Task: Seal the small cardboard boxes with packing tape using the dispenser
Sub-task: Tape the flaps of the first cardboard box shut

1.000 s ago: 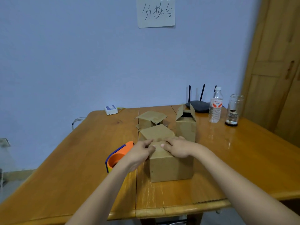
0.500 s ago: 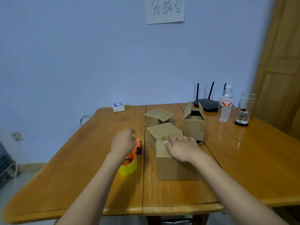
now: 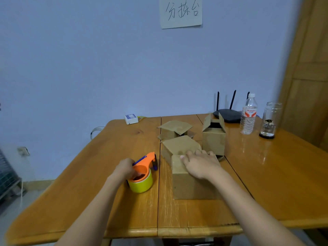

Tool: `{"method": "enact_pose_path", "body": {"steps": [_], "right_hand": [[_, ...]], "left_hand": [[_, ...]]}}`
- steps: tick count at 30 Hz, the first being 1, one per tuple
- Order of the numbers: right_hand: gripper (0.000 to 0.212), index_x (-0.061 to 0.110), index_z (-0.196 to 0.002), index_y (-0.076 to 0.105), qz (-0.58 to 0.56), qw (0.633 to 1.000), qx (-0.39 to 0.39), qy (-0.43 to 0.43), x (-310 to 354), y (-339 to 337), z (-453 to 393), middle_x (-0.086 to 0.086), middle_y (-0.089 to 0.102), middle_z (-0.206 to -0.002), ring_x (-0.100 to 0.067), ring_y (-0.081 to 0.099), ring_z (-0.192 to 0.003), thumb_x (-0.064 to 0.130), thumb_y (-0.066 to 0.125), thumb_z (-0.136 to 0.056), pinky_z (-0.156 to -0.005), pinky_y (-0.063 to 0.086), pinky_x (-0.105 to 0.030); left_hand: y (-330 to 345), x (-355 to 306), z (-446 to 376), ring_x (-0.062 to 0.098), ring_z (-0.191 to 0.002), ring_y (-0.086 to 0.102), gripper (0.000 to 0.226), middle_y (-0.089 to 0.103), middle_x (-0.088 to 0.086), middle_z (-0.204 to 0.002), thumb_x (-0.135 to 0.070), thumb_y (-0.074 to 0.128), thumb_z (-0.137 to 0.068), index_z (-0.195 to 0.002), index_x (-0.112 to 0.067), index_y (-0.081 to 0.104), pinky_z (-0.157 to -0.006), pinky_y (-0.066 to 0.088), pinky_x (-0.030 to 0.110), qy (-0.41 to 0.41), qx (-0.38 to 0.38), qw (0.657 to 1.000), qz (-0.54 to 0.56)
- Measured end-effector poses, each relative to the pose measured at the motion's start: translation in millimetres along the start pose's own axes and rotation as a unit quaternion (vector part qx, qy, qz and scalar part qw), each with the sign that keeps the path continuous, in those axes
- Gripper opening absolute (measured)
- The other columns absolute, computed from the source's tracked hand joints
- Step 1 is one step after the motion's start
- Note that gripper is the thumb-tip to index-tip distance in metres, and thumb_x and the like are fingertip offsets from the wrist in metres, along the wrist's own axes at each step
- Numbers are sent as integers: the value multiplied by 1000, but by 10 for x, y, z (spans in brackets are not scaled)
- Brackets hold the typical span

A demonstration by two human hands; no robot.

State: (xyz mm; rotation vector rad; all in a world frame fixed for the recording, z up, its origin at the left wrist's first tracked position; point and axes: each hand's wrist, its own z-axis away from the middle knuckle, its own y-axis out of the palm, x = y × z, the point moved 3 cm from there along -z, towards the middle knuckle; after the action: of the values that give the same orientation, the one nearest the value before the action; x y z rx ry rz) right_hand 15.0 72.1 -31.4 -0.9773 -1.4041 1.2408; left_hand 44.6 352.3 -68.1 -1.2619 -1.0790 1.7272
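Shifted off the box top since a second ago, now wrapped around the orange tape dispenser (image 3: 144, 164): left hand (image 3: 125, 168), fingers curled on the handle side, grip closed on the dispenser. Hanging just under that grip, a yellow tape roll (image 3: 141, 183), touching or just above the wooden tabletop (image 3: 88, 174); cannot tell which. Pointing away from the grip toward the far side, the dispenser's blue-edged nose. Far beyond the grip, near the wall, a small white device (image 3: 131, 119).

Right of the left grip, near but apart, the nearest cardboard box (image 3: 188, 185), flaps folded shut. Pressed flat on its top, right hand (image 3: 201, 164), fingers straight and spread, curled round nothing. Just beyond those fingertips, a second box (image 3: 179, 146) with its flap lying loosely closed, touching the near one. Farther back, a third box (image 3: 174, 129), flaps loosely down. Right of the fingertips and just behind, a taller open box (image 3: 213, 137), flaps upright.

Well beyond and right of the right hand: black router (image 3: 228, 115), water bottle (image 3: 248, 115), glass jar (image 3: 269, 121). High on the wall, a paper sign (image 3: 181, 11).
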Motion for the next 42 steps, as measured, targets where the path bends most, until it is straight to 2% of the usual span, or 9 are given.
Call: {"method": "enact_pose_path", "body": {"steps": [2,9,14,20,25,28,34,40,42], "right_hand": [[61,22,-151,35,-2,1000,2,-1,2,-9,-5,-14,38,-157,-31,34,-143,52,9,-105,-117,22,-51],[56,20,-145,45,-42,999,6,-23,5,-92,3,-11,49,-148,-31,42,-137,52,22,-106,-115,25,-50],[38,33,-133,53,-267,962,41,-33,-163,-207,-3,4,54,-131,-20,49,-128,39,61,-97,-109,40,-39],[38,20,-123,65,-375,925,12,-59,-314,-249,7,6,67,-117,-11,61,-111,9,74,-88,-94,46,-22],[29,6,-116,67,-500,865,-37,-27,-444,-248,-1,-3,71,-104,-15,65,-104,-8,51,-96,-86,50,-17],[40,5,-112,65,-502,863,-44,-27,-437,-266,35,-3,70,-99,-10,65,-96,-15,35,-94,-80,50,-12],[34,14,-95,68,-533,840,-102,4,-442,-172,-23,-7,75,-98,-22,68,-104,-6,40,-97,-98,50,-32],[19,10,-100,66,-702,653,-275,66,-595,-147,133,-13,70,-87,-27,70,-86,3,48,-101,-86,57,-37],[20,8,-99,65,-720,625,-293,68,-640,-216,216,-13,65,-80,-26,68,-78,2,47,-101,-79,58,-35]], "left_hand": [[-40,3,13,29,-89,69,27,68,11,-99,-24,71,-89,-111,-10,65,-63,57,34,13,-8,999,42],[-363,-272,351,16,-68,63,13,68,7,-79,-2,54,-97,-98,-11,64,-60,56,29,123,37,942,312],[-511,-852,626,24,-85,72,23,72,15,-101,-5,61,-97,-120,-9,61,-71,59,34,267,77,863,421],[-462,-1345,719,3,-67,66,7,68,3,-85,-10,63,-95,-101,-13,61,-62,51,16,278,-55,886,368],[-206,-1445,705,14,-74,59,8,64,4,-83,-11,63,-95,-102,-9,61,-72,49,32,271,-86,873,397],[-197,-1451,689,11,-86,60,20,65,-4,-96,-15,62,-97,-117,-20,58,-72,44,25,267,-97,880,380],[-366,-1488,705,10,-89,58,34,60,-12,-99,-12,57,-99,-126,-31,49,-69,42,22,297,-99,927,206],[-421,-1576,705,21,-102,58,38,63,-1,-110,-12,57,-100,-134,-24,49,-81,41,30,310,-77,940,121],[-413,-1615,714,23,-103,58,36,63,1,-110,-11,57,-99,-133,-22,49,-80,39,29,319,-85,939,100]]}}
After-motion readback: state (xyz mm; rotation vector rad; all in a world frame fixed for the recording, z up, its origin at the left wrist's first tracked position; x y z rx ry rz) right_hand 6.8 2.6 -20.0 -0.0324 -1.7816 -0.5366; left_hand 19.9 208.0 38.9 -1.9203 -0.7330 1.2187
